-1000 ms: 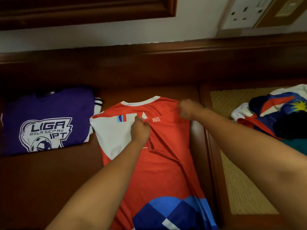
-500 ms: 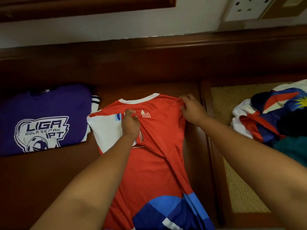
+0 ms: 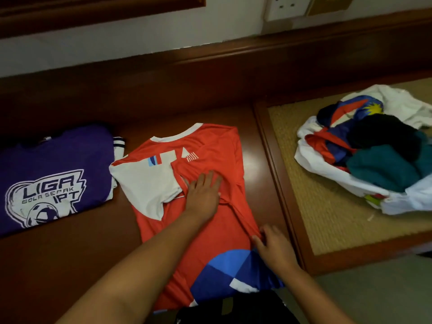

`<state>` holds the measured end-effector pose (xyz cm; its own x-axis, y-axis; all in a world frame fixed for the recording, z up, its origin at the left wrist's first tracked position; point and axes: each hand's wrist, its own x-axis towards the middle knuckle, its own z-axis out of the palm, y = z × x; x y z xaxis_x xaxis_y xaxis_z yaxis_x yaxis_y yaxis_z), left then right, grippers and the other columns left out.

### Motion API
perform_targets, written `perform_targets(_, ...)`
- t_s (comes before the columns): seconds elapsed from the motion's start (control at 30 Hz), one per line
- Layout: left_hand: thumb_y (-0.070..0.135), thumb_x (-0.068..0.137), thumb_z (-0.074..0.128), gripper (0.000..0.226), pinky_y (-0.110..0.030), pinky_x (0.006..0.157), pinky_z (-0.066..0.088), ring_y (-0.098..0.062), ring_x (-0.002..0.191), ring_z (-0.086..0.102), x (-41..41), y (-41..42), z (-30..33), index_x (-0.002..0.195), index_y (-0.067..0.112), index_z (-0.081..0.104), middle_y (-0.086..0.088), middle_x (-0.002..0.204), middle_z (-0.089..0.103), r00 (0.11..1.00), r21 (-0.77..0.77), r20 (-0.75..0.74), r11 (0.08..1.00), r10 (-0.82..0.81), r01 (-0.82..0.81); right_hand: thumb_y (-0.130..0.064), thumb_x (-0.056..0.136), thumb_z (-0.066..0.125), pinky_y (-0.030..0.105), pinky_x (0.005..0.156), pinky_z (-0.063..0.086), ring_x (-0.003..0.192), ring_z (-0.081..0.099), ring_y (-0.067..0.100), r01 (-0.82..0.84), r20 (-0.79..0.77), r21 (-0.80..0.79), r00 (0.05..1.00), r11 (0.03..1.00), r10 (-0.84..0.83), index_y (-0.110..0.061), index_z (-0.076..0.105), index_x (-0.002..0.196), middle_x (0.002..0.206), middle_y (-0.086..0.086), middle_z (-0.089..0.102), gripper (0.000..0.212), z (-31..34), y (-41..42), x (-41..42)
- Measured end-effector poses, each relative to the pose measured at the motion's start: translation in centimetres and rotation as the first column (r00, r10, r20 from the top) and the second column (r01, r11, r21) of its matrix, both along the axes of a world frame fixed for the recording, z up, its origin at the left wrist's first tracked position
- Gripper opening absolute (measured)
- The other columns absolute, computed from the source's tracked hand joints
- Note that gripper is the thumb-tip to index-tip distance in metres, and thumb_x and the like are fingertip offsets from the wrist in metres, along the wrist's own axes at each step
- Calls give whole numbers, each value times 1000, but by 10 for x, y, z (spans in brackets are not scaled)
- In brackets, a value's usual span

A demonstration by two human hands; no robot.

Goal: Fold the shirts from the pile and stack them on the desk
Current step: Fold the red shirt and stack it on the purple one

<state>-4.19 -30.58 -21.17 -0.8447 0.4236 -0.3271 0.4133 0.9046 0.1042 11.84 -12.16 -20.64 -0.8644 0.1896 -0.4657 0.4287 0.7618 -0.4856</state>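
Note:
A red jersey [image 3: 210,146] with a white sleeve and a blue patterned hem lies face down on the dark wooden desk [image 3: 70,258], its right side folded inward. My left hand [image 3: 203,192] lies flat on the folded part at mid-chest, fingers straight. Lower down, my right hand [image 3: 273,246] pinches the jersey's right folded edge just above the blue pattern. A folded purple shirt [image 3: 53,174] with a white football logo sits to the left. The pile of unfolded shirts [image 3: 369,155] rests on the right.
The pile lies on a woven mat [image 3: 315,206] set in a wooden frame to the right of the desk. A wooden ledge [image 3: 210,73] runs along the back under a white wall with a socket [image 3: 285,8]. A dark object [image 3: 233,307] sits at the bottom edge.
Both hands have left the jersey's shoulder area. My left hand has opened flat and slid down to the chest; my right hand has moved down along the folded edge toward the hem.

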Motion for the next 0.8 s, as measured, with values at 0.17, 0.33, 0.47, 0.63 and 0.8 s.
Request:
perform_targets(0.17, 24, 95, 40, 61, -47, 114, 20, -33, 145, 17, 16, 6, 11, 151, 15, 20, -13, 158, 16, 1000, -28, 1, 999, -30, 30, -23, 87, 67, 35, 68, 37, 89, 61, 32, 170, -6, 10, 985, 985, -170, -9, 56, 88, 91, 13, 63, 18, 7, -3, 53)
perform_targets(0.33, 15, 72, 64, 35, -38, 73, 48, -32, 93, 60, 73, 10, 9, 107, 11, 65, -12, 106, 60, 932, 218, -140, 908, -334, 358, -11, 82, 68, 34, 68, 40, 87, 63, 31, 357, -19, -30, 934, 934, -357, -8, 57, 90, 89, 12, 65, 14, 10, -6, 99)
perform_targets(0.47, 17, 89, 52, 18, -42, 69, 43, -38, 84, 60, 118, 24, 8, 85, 3, 63, -20, 90, 63, 977, 326, 144, 940, -159, 105, -8, 79, 67, 36, 73, 46, 84, 63, 30, 431, 4, -63, 902, 900, -431, -19, 50, 83, 87, 7, 65, 21, 11, -8, 124)
perform_targets(0.63, 37, 92, 60, 45, -41, 68, 45, -31, 68, 59, 140, 60, 16, 56, 14, 44, -24, 73, 64, 770, 386, 541, 714, 338, -584, 2, 79, 59, 33, 72, 39, 84, 60, 29, 307, -106, -120, 941, 944, -320, -9, 57, 86, 89, 9, 61, 13, 9, -12, 135)
perform_targets(0.8, 15, 84, 62, 38, -45, 62, 45, -24, 59, 46, 132, 74, 6, 52, 16, 43, -9, 54, 48, 615, 405, 612, 470, 498, -784, 0, 84, 60, 30, 70, 36, 80, 57, 23, 193, -242, -211, 940, 958, -242, -3, 60, 93, 88, 7, 59, 10, -6, -22, 141)
